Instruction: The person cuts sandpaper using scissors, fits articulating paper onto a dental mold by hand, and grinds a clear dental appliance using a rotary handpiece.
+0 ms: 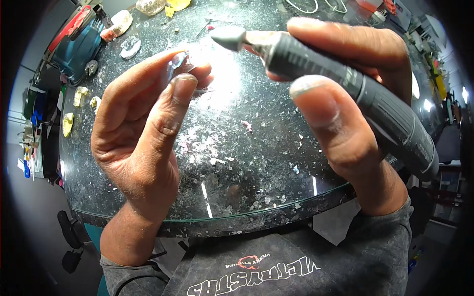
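Note:
My left hand (140, 126) pinches a small, clear, bluish piece (177, 61) between thumb and fingertips. Its exact kind is hard to make out, since glare and the fingers cover part of it. Wrapped around a dark grey rotary handpiece (350, 81) is my right hand (345, 121), the thumb below the tool's body and the fingers above. At the handpiece's tip a grey, bullet-shaped bit (228, 38) points left. That bit hangs above and to the right of the clear piece, apart from it.
White dust and scraps lie on the dark worktop (237, 182). A teal machine (76, 54) stands at the far left. Near it are a white ring-shaped piece (130, 48), a pinkish-white lump (117, 25) and several yellowish bits. Thin metal tools (217, 20) lie at the back.

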Demonstrator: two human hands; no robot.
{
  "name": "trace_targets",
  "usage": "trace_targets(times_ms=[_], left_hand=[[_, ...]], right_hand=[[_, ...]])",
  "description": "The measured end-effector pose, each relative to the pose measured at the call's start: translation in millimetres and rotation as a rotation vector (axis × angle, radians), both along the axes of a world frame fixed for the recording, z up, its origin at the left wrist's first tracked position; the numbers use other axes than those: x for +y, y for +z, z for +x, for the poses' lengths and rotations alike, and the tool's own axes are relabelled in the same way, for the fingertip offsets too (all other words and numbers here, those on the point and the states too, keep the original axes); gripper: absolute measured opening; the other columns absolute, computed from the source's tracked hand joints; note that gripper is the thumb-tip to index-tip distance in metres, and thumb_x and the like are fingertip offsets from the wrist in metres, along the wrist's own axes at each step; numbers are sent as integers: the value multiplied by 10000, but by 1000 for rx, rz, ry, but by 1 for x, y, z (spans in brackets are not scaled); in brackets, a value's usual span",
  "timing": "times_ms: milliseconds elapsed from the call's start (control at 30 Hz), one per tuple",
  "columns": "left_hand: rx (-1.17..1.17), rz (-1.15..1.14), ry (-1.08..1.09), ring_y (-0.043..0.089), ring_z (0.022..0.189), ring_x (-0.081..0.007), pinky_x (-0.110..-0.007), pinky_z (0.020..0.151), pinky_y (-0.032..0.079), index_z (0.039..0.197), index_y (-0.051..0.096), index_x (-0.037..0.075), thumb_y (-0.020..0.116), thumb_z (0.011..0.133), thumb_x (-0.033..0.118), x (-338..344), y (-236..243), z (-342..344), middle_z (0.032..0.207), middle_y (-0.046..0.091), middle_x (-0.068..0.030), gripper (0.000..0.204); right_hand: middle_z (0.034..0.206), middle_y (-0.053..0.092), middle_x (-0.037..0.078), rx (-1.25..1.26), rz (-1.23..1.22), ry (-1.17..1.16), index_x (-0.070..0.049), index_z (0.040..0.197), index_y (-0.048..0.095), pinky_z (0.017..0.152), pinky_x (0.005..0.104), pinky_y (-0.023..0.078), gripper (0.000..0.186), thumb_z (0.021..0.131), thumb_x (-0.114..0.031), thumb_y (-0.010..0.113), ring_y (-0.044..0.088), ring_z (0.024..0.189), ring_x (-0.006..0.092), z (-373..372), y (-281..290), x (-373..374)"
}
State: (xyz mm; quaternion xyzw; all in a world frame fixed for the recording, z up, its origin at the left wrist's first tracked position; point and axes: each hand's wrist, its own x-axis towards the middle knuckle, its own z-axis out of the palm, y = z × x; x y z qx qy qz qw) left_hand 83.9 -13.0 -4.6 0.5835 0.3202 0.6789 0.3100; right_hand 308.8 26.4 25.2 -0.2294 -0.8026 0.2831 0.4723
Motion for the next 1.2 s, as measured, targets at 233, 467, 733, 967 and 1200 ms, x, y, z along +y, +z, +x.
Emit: trace_targets(times_ms=[233, 467, 733, 967, 1200], left_hand=[[-12, -29, -2, 706, 988, -295, -418, 937, 560, 1203, 600, -75, 620, 931, 5, -3, -2, 4, 1057, 702, -229, 284], [-2, -48, -9, 691, 1033, -322, -443, 955, 542, 1195, 604, -53, 626, 911, -23, -6, -1, 4, 1067, 699, -244, 286], [36, -37, -9, 691, 1025, -322, -455, 985, 512, 1186, 611, -46, 628, 902, -35, -5, -1, 2, 1052, 703, -240, 285], [58, -45, -4, 688, 1036, -313, -443, 997, 498, 1174, 618, -42, 643, 889, -44, -7, -1, 3, 1050, 706, -234, 287], [81, -39, -1, 686, 1051, -311, -427, 991, 499, 1175, 623, -27, 661, 866, -67, -9, -1, 3, 1059, 706, -229, 314]], right_hand=[[1023, 626, 169, 68, 42, 130, -18, 1152, 474, 870, 354, 545, 290, 889, -105, 561, 665, 905, 210, -5, -6, 13], [953, 602, 148, 267, -88, 30, -1, 1136, 509, 804, 311, 528, 312, 845, -91, 576, 614, 821, 168, -22, -3, 2], [952, 601, 151, 295, -34, 159, 2, 1129, 513, 773, 295, 512, 313, 837, -93, 574, 588, 800, 155, -13, -10, 15], [972, 621, 183, 281, -25, 181, -12, 1118, 503, 883, 402, 556, 294, 851, -111, 573, 679, 936, 273, -18, -13, 17], [960, 622, 191, 214, -22, 148, -10, 1118, 496, 945, 469, 548, 292, 854, -105, 574, 692, 954, 319, -15, -10, 17]])
